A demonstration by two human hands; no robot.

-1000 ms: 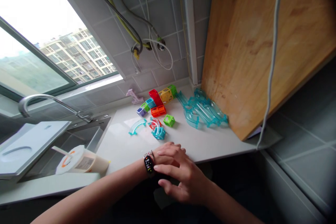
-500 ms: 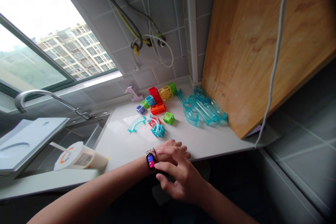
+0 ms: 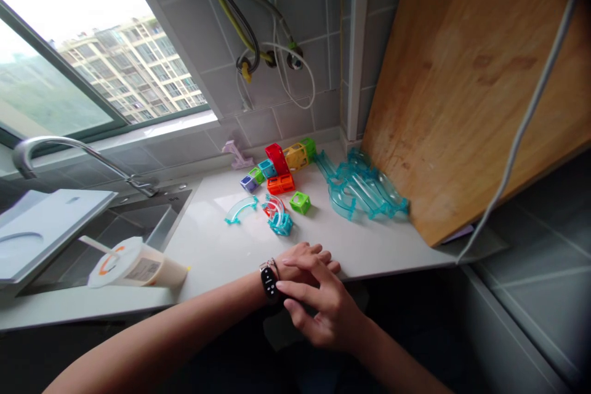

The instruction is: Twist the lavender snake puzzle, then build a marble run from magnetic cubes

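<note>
My left hand [image 3: 302,257] is held out over the counter's front edge with its back up, holding nothing. Its fingers are loosely apart and partly covered by the other hand. Around that wrist is a smartwatch [image 3: 268,281] with a dark screen and small white icons, beside a thin bracelet. My right hand [image 3: 325,308] is open, its index fingertip at the watch's edge. Beyond the hands lie a blue cube frame [image 3: 281,224], a green cube frame [image 3: 300,202] and a clear curved track piece [image 3: 242,209].
More coloured blocks [image 3: 280,184] and a lilac piece [image 3: 237,155] lie near the wall. Teal track pieces [image 3: 364,191] are piled by a leaning wooden board [image 3: 462,92]. At left are a lidded cup [image 3: 148,268] with a straw, a sink [image 3: 157,221] and a faucet [image 3: 87,154].
The watch screen has gone from blue and pink tiles to white icons on black. My view has shifted slightly; both hands keep nearly the same pose.
</note>
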